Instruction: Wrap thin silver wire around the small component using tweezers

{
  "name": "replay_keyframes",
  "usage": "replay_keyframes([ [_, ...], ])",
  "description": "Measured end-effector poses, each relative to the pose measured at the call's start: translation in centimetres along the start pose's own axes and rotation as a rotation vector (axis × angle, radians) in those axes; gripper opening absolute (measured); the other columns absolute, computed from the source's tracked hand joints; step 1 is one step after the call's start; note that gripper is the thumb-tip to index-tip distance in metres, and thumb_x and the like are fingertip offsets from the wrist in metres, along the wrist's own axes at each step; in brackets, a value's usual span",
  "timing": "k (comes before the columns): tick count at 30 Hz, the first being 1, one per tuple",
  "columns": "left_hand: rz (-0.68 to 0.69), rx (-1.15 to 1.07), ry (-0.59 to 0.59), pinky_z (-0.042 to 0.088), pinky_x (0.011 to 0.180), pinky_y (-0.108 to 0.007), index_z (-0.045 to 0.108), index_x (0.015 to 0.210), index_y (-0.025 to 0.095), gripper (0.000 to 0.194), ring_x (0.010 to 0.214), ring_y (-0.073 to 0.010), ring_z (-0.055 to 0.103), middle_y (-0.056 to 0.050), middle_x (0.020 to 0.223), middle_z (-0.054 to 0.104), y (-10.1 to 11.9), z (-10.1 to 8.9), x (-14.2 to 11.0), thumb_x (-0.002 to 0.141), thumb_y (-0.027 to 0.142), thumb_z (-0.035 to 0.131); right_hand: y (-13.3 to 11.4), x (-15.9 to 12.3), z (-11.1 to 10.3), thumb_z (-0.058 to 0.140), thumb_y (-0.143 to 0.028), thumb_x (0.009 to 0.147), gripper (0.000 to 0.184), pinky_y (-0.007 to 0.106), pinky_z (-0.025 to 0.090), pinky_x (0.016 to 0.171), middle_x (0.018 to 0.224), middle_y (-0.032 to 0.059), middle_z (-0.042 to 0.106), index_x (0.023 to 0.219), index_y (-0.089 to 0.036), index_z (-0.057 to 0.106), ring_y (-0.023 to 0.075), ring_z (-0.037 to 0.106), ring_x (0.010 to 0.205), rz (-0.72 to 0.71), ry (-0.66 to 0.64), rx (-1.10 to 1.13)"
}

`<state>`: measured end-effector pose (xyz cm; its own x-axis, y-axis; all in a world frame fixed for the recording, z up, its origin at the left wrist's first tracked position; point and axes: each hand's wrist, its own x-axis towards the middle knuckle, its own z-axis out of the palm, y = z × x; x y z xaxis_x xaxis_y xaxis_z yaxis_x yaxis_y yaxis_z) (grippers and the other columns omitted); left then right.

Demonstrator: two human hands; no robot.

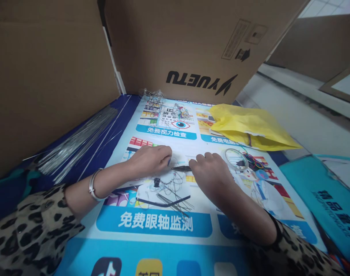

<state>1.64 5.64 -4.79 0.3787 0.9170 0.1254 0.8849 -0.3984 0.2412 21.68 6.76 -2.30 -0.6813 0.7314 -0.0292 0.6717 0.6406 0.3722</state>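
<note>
My left hand [151, 159] is closed in a pinch at the middle of the printed sheet. Between its fingertips is the upper edge of a piece of looped thin wire [175, 180]. My right hand [211, 173] is wrapped around a pair of pliers [181, 168], whose dark pointed jaws reach left toward the left fingertips. The handles are hidden in the fist. Whether the jaws grip the wire is too small to tell. Below the hands lie several short cut wires [177, 203] and a small dark object [157, 182].
A bundle of straight silvery wires [80, 140] lies at left. Tangled wire pieces [152, 95] sit at the back, before a tall cardboard box [175, 46]. At right are a yellow bag [250, 124], a clear ring-shaped coil [236, 159], colored cords [255, 161] and a teal bag [321, 199].
</note>
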Motion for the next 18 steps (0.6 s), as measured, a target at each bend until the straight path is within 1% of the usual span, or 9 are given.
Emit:
replay_keyframes([
  [4, 0.098, -0.05, 0.004, 0.029, 0.053, -0.023, 0.052, 0.079, 0.019, 0.014, 0.063, -0.0116, 0.05, 0.001, 0.073, 0.058, -0.56, 0.4, -0.02, 0.083, 0.021, 0.038, 0.17, 0.12, 0.47, 0.045, -0.008, 0.078, 0.019, 0.031, 0.022, 0.058, 0.073, 0.0084, 0.061, 0.076, -0.017, 0.061, 0.022, 0.053, 0.071, -0.007, 0.027, -0.005],
  [7, 0.141, -0.077, 0.003, 0.029, 0.054, -0.022, 0.052, 0.08, 0.019, 0.015, 0.066, -0.0113, 0.051, 0.001, 0.075, 0.059, -0.74, 0.53, -0.04, 0.084, 0.021, 0.038, 0.24, 0.17, 0.66, 0.045, -0.009, 0.078, 0.019, 0.032, 0.022, 0.058, 0.073, 0.0085, 0.061, 0.076, -0.017, 0.061, 0.0223, 0.053, 0.071, -0.016, 0.031, -0.005],
  [13, 0.085, -0.058, 0.007, 0.026, 0.052, -0.023, 0.052, 0.076, 0.018, 0.015, 0.059, -0.0105, 0.047, 0.001, 0.069, 0.057, -0.4, 0.35, -0.04, 0.082, 0.023, 0.04, 0.3, 0.23, 0.71, 0.044, -0.009, 0.079, 0.018, 0.031, 0.021, 0.058, 0.073, 0.0085, 0.061, 0.075, -0.017, 0.061, 0.0216, 0.053, 0.069, -0.042, 0.04, -0.002],
  [18, 0.125, -0.049, 0.004, 0.025, 0.051, -0.023, 0.051, 0.075, 0.018, 0.015, 0.058, -0.0103, 0.046, 0.001, 0.067, 0.056, -0.37, 0.41, -0.04, 0.083, 0.024, 0.04, 0.17, 0.3, 0.59, 0.046, -0.008, 0.077, 0.017, 0.031, 0.021, 0.058, 0.072, 0.0086, 0.061, 0.075, -0.016, 0.061, 0.0215, 0.053, 0.069, -0.049, 0.04, 0.002],
])
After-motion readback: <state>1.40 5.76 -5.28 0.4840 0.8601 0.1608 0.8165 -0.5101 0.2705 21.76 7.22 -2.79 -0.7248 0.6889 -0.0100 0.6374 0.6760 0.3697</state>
